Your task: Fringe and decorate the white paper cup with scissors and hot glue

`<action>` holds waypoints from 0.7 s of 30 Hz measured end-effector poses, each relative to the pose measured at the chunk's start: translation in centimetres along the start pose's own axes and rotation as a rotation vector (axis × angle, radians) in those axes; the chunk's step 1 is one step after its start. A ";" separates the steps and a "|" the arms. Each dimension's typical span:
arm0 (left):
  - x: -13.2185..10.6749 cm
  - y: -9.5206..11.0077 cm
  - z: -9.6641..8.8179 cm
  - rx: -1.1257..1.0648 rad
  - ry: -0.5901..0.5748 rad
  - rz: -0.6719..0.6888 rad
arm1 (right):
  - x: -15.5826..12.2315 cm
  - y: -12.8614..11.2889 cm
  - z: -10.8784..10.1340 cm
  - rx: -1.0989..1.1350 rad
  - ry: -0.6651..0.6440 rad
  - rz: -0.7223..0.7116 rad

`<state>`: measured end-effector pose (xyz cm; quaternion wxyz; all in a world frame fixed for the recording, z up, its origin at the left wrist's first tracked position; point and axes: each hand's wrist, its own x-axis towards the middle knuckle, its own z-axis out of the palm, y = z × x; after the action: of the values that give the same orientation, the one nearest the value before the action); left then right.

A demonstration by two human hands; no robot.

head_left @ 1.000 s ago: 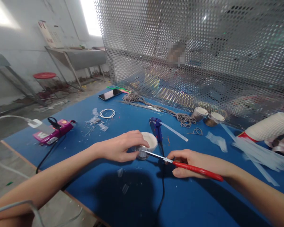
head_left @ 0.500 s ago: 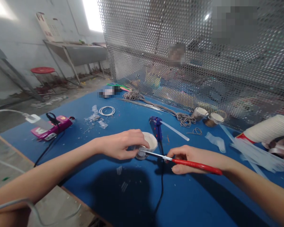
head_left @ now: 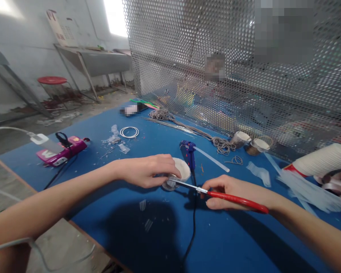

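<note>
My left hand (head_left: 152, 170) is closed around a small white cup (head_left: 184, 167) on the blue table, with its round opening up. A clear or whitish strip (head_left: 172, 182) shows at the cup's near side, by my left fingertips. My right hand (head_left: 227, 191) grips red-handled scissors (head_left: 238, 200). Their metal blades point left, with the tips at the strip, and look nearly closed. Just behind the cup lies a blue glue gun (head_left: 188, 151) with a long translucent glue stick (head_left: 213, 159) in it; its black cord runs down the table between my hands.
A magenta power strip (head_left: 64, 151) sits at the left. White rings (head_left: 129, 132) and clear scraps lie behind my left hand. Grey cord (head_left: 223, 145), two cord-wrapped cups (head_left: 257, 147), stacked paper cups (head_left: 326, 160) and translucent strips (head_left: 309, 189) are at the right. A perforated metal screen (head_left: 170, 49) bounds the back.
The view has shifted slightly. Both hands keep their hold on the cup and the scissors, and the blade tips stay at the strip by my left fingers.
</note>
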<state>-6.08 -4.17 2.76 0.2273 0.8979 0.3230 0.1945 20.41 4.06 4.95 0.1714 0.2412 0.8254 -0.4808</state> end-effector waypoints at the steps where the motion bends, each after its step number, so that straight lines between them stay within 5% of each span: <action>1: 0.0 0.0 0.0 -0.013 -0.003 0.005 | 0.0 0.0 -0.1 -0.006 -0.002 -0.001; 6: 0.3 -0.1 -0.4 -0.072 -0.006 0.009 | -0.1 0.0 -0.3 -0.004 -0.008 0.009; 21: 2.0 0.5 -1.5 0.100 -0.264 0.001 | -0.2 -0.7 0.1 -0.087 -0.017 0.046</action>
<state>-5.12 -2.75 4.71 0.2229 0.9260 0.2989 0.0583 20.16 3.68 5.50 0.1998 0.2481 0.8384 -0.4423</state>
